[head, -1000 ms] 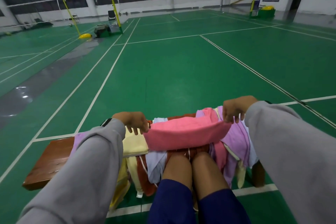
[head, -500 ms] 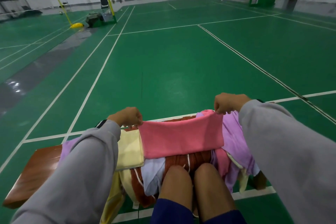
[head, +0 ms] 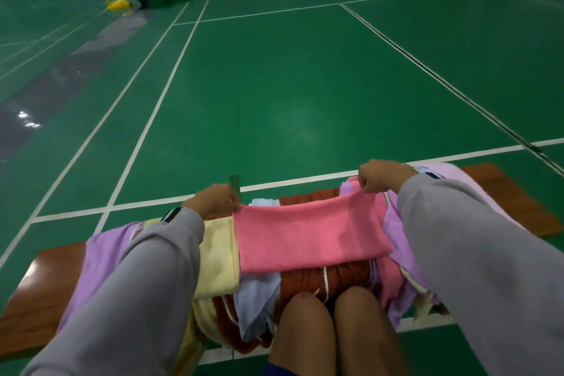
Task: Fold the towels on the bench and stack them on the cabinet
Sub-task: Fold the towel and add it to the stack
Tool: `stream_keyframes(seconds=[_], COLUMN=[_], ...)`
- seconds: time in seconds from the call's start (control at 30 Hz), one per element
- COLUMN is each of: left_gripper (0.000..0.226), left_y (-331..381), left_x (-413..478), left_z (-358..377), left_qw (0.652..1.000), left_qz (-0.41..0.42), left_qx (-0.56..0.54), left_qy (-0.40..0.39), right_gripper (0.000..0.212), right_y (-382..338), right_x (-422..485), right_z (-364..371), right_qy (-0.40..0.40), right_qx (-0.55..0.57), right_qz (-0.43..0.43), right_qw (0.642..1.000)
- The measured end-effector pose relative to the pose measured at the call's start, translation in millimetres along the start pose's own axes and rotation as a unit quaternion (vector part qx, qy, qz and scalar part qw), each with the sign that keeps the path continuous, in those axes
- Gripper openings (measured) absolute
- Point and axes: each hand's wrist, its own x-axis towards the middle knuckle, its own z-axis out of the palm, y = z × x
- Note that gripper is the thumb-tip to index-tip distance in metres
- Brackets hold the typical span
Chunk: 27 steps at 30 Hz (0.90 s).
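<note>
The pink towel (head: 308,238) lies flat atop the heap of towels (head: 305,281) on the tabletop (head: 39,293). The left hand (head: 213,200) pinches its far corner at 10 o'clock, and the right hand (head: 381,175) pinches the far corner at 2 o'clock.

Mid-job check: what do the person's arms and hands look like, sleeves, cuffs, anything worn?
Loose light grey long sleeves cover both arms: left sleeve, right sleeve. A dark band with pale stripes sits at the left wrist, a plain dark band at the right wrist. The left hand and right hand are bare, with no gloves.
</note>
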Motion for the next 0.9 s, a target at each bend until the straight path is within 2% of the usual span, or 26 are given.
stream_keyframes(seconds=[0.17,0.3,0.47,0.63,0.7,0.8,0.83,0.9], left_gripper=[0.020,0.014,0.041,0.046,0.052,0.034,0.027,0.017], left_y=[-2,-4,4,31,42,59,67,80], left_x=[16,22,22,2,-5,-18,-25,-34], left_z=[24,39,53,48,41,34,32,33], left_qw=[1.000,0.998,0.995,0.997,0.990,0.955,0.941,0.913], left_qz=[-0.007,0.015,0.013,0.015,0.008,-0.020,-0.030,-0.046], left_qx=[-0.002,-0.034,-0.045,-0.059,-0.136,-0.291,-0.332,-0.401], left_qy=[-0.022,-0.057,-0.087,-0.045,-0.036,-0.044,-0.053,-0.058], right_gripper=[0.019,0.032,0.031,0.034,0.034,0.033,0.033,0.027], right_y=[-12,-24,-64,-108,-123,-147,-154,-167], right_x=[10,14,18,13,6,-9,-14,-32], right_z=[18,33,29,21,21,22,23,24], right_qy=[0.042,0.045,0.050,0.075,0.088,0.082,0.061,0.002], right_qx=[-0.036,-0.084,-0.082,-0.081,-0.036,0.127,0.211,0.373], right_qz=[0.002,-0.003,-0.050,-0.087,-0.089,-0.073,-0.063,-0.056], right_qw=[0.998,0.995,0.994,0.990,0.991,0.986,0.973,0.926])
